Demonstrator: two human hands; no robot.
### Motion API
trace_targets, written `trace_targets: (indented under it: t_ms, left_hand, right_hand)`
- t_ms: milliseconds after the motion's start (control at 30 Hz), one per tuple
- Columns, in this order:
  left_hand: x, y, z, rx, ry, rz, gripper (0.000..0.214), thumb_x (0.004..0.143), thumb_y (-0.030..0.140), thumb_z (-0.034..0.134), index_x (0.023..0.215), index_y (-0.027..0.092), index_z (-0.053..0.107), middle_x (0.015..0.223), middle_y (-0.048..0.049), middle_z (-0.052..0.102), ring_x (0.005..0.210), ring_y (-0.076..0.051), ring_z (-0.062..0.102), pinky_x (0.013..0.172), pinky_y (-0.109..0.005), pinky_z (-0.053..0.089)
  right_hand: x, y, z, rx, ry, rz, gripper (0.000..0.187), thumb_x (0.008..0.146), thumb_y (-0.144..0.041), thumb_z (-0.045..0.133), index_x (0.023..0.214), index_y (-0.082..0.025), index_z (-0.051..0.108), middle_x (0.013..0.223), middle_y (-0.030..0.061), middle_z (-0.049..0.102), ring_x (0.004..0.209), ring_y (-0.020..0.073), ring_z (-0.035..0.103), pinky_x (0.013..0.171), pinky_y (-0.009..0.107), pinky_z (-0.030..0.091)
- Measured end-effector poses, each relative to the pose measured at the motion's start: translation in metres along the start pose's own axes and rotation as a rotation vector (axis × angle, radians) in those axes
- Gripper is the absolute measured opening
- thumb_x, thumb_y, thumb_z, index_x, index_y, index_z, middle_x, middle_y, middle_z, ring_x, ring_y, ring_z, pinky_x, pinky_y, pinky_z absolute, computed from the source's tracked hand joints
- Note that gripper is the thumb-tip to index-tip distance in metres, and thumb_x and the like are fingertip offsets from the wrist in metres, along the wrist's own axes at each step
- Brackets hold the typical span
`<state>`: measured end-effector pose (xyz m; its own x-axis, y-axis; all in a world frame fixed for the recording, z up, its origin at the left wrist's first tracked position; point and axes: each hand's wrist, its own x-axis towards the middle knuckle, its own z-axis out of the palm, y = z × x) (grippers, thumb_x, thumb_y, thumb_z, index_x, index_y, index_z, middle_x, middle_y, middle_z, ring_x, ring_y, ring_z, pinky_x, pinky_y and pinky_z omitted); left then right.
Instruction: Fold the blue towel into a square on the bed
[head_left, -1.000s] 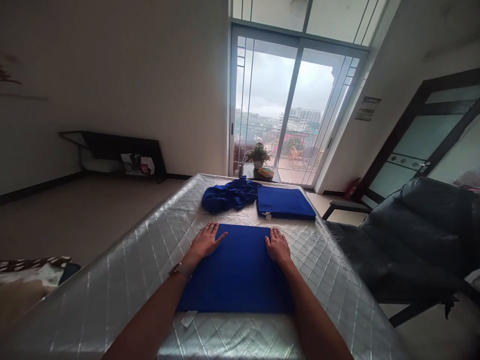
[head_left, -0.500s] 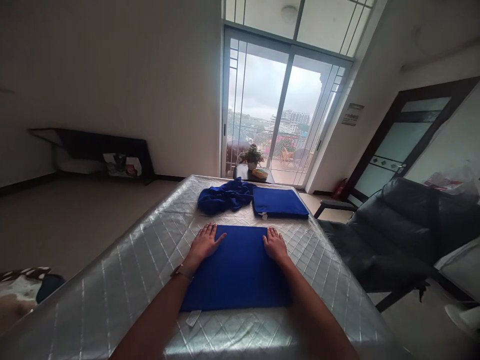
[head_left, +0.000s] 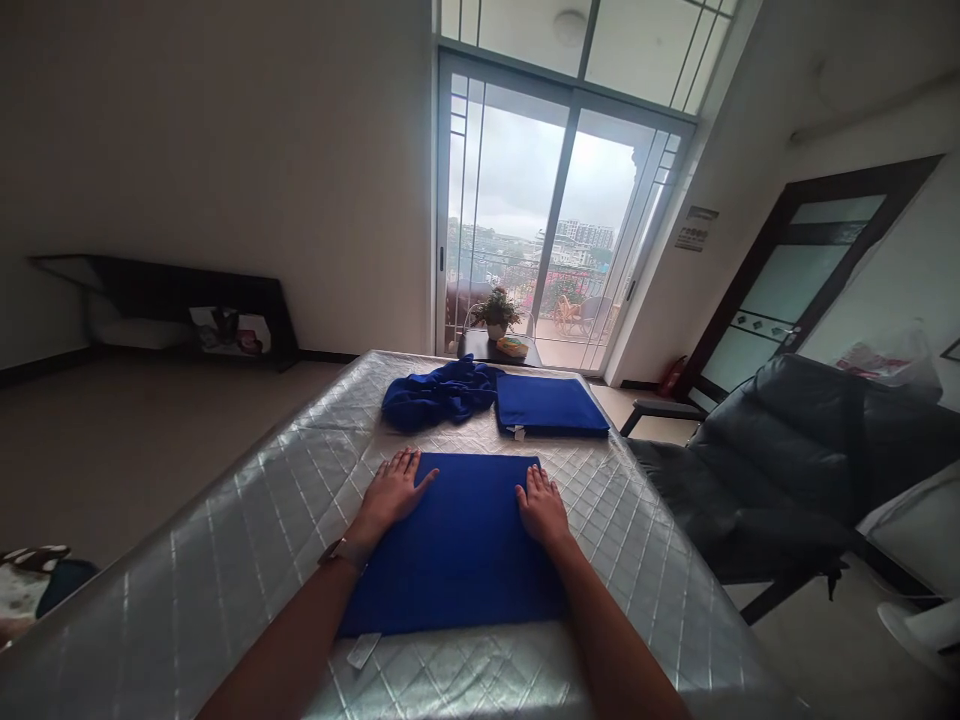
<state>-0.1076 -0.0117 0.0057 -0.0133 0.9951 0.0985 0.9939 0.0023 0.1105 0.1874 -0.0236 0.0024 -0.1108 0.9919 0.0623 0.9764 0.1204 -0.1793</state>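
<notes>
A flat, folded blue cloth (head_left: 461,545) lies in front of me, with a white tag (head_left: 364,650) sticking out at its near left edge. My left hand (head_left: 390,490) rests palm down on its far left corner, thumb spread inward. On the far right corner lies my right hand (head_left: 541,503), fingers stretched out flat. Neither hand grips anything. Beyond them sit a crumpled blue cloth (head_left: 439,393) on the left and a neatly folded blue stack (head_left: 551,404) with a small tag on the right.
Everything lies on a table with a quilted silver cover (head_left: 262,530). A black padded chair (head_left: 780,460) stands close along the right side. Past the far end are a small dark table with a potted plant (head_left: 496,312) and a sliding glass door (head_left: 517,200).
The view has shifted slightly, so the scene sits a little further left. My right hand has slid slightly inward and nearer along the cloth's edge; the left stays at its corner.
</notes>
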Motion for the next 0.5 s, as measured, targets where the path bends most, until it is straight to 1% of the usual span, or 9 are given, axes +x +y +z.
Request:
trace_targets:
  t_ms: [67, 133, 200, 233, 333, 433, 500]
  left_hand:
    - [-0.002, 0.002, -0.003, 0.012, 0.052, 0.004, 0.073, 0.096, 0.059, 0.027, 0.150, 0.011, 0.030, 0.157, -0.0123, 0.033, 0.148, -0.026, 0.020, 0.120, -0.045, 0.012]
    - [-0.005, 0.007, -0.007, 0.011, 0.137, 0.039, 0.069, 0.096, 0.055, 0.028, 0.150, 0.013, 0.031, 0.156, -0.0097, 0.036, 0.149, -0.026, 0.016, 0.121, -0.046, 0.009]
    - [-0.009, 0.021, -0.010, -0.005, 0.185, 0.096, 0.066, 0.097, 0.053, 0.026, 0.150, 0.014, 0.033, 0.155, -0.0082, 0.037, 0.149, -0.025, 0.015, 0.121, -0.045, 0.009]
    - [-0.010, 0.031, -0.011, -0.015, 0.178, 0.134, 0.066, 0.097, 0.053, 0.025, 0.149, 0.014, 0.034, 0.156, -0.0084, 0.036, 0.148, -0.025, 0.018, 0.121, -0.044, 0.011]
    - [-0.014, 0.075, -0.007, -0.059, 0.083, 0.281, 0.070, 0.097, 0.058, 0.020, 0.148, 0.012, 0.038, 0.156, -0.0114, 0.033, 0.146, -0.023, 0.026, 0.121, -0.040, 0.018]
    - [-0.011, 0.129, 0.001, -0.128, 0.019, 0.436, 0.074, 0.097, 0.061, 0.015, 0.148, 0.013, 0.038, 0.156, -0.0128, 0.033, 0.146, -0.022, 0.026, 0.121, -0.039, 0.020]
    - [-0.004, 0.160, 0.007, -0.169, 0.007, 0.510, 0.069, 0.098, 0.058, 0.013, 0.148, 0.016, 0.038, 0.157, -0.0110, 0.033, 0.147, -0.021, 0.024, 0.121, -0.041, 0.020]
  right_hand:
    - [0.001, 0.000, 0.000, 0.006, -0.004, -0.001, 0.063, 0.100, -0.042, 0.017, 0.152, -0.007, 0.025, 0.159, 0.0098, 0.022, 0.148, 0.0203, 0.014, 0.118, 0.037, 0.011]
    - [0.001, 0.000, -0.001, 0.011, -0.012, 0.000, 0.064, 0.100, -0.042, 0.017, 0.152, -0.006, 0.024, 0.159, 0.0101, 0.020, 0.148, 0.0199, 0.012, 0.118, 0.036, 0.010]
    - [0.001, 0.000, -0.001, 0.021, -0.022, 0.005, 0.064, 0.100, -0.042, 0.016, 0.152, -0.006, 0.023, 0.160, 0.0099, 0.019, 0.148, 0.0196, 0.012, 0.118, 0.037, 0.009]
    - [0.001, 0.000, -0.001, 0.028, -0.028, 0.007, 0.064, 0.100, -0.043, 0.015, 0.153, -0.006, 0.023, 0.160, 0.0096, 0.019, 0.148, 0.0196, 0.011, 0.119, 0.037, 0.009]
    - [0.002, -0.001, -0.002, 0.054, -0.040, 0.012, 0.065, 0.100, -0.044, 0.014, 0.153, -0.007, 0.023, 0.160, 0.0088, 0.018, 0.148, 0.0197, 0.010, 0.119, 0.038, 0.009]
    - [0.001, 0.001, -0.002, 0.051, -0.048, 0.006, 0.062, 0.100, -0.039, 0.019, 0.153, -0.009, 0.022, 0.160, 0.0085, 0.017, 0.148, 0.0195, 0.009, 0.119, 0.037, 0.009]
    - [0.001, 0.003, -0.001, 0.038, -0.061, -0.015, 0.061, 0.098, -0.035, 0.025, 0.154, -0.012, 0.020, 0.161, 0.0068, 0.014, 0.149, 0.0195, 0.008, 0.119, 0.037, 0.008]
